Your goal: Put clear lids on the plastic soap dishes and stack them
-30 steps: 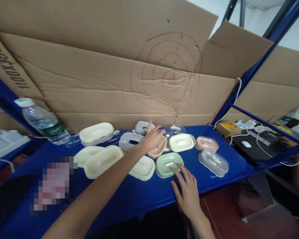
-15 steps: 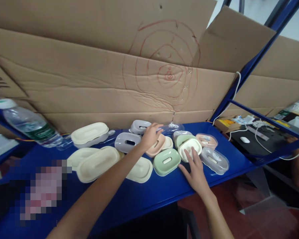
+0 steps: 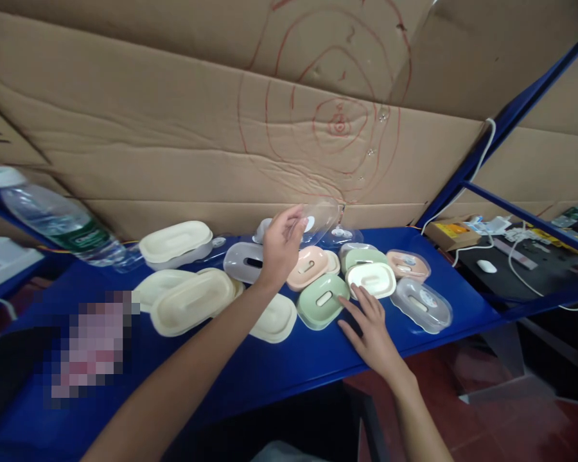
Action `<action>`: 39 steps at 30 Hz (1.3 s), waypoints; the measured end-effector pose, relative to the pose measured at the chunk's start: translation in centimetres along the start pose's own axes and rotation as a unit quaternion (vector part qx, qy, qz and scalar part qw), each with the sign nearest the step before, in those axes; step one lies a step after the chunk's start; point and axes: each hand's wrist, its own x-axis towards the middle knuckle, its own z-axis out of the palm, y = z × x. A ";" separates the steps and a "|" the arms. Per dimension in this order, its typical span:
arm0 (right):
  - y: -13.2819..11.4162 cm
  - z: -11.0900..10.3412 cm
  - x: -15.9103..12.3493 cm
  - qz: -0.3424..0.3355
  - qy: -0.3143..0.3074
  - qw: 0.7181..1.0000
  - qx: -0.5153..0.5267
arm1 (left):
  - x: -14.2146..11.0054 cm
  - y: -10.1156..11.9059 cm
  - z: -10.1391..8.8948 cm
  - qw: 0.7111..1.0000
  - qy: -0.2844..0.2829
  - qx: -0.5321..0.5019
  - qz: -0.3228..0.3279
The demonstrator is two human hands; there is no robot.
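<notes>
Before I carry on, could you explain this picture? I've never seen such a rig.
There is no robot: these are a person's bare hands, seen from a camera worn on their head, looking forward and down. The blue table bears oval containers and lids in cream, green, peach and grey, with a plastic bottle at the left. Cardboard stands behind. The left hand holds up a clear cover. The right hand, open, hovers over or touches the green container; I cannot tell which.

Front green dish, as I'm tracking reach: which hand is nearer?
Right. The right hand is at the right edge of the dish; the left hand, farther back, holds a clear lid.
</notes>
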 end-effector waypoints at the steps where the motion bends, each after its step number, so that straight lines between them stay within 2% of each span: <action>1: 0.0 -0.2 -0.2 0.004 0.007 1.000 0.010 | -0.7 0.8 -0.3 1.000 0.005 -0.003 -0.016; 5: 0.0 -0.6 -0.8 0.054 0.070 0.994 0.064 | -4.7 2.3 -2.0 0.998 0.027 0.034 -0.039; 7: -0.4 -0.6 -1.0 0.059 0.063 0.992 0.087 | -7.1 2.3 -2.5 0.995 0.017 0.095 -0.001; 9: -0.9 -0.4 -1.1 0.041 0.031 0.994 0.101 | -9.5 2.0 -2.5 0.980 -0.051 0.177 0.076; 10: -1.1 -0.3 -1.1 0.033 0.019 0.994 0.107 | -10.5 1.9 -2.4 0.962 -0.113 0.215 0.127; 12: -1.4 0.0 -1.1 0.035 0.020 0.992 0.123 | -12.1 1.7 -2.0 0.902 -0.238 0.286 0.218; 13: -1.3 0.1 -1.2 0.045 0.029 0.989 0.136 | -12.7 1.7 -1.7 0.872 -0.280 0.318 0.245; 14: -1.2 0.2 -1.3 0.057 0.039 0.986 0.152 | -13.1 1.8 -1.5 0.848 -0.304 0.346 0.260; 16: -0.9 0.4 -1.4 0.079 0.056 0.978 0.183 | -13.6 1.9 -1.2 0.827 -0.314 0.386 0.263; 20: -0.7 0.6 -1.5 0.087 0.085 0.973 0.196 | -14.1 2.0 -1.7 0.825 -0.307 0.410 0.239; 25: -1.1 0.7 -1.3 0.069 0.058 0.983 0.162 | -15.1 1.5 -2.9 0.848 -0.290 0.402 0.186; 29: -1.2 0.2 -1.3 0.074 0.052 0.983 0.159 | -15.5 1.6 -3.6 0.849 -0.323 0.372 0.190; 34: -1.0 -0.1 -1.4 0.033 -0.008 0.989 0.143 | -15.2 2.3 -4.2 0.849 -0.366 0.340 0.171; 39: -1.0 0.2 -1.9 0.028 0.054 0.990 0.129 | -15.6 2.9 -6.1 0.851 -0.342 0.365 0.161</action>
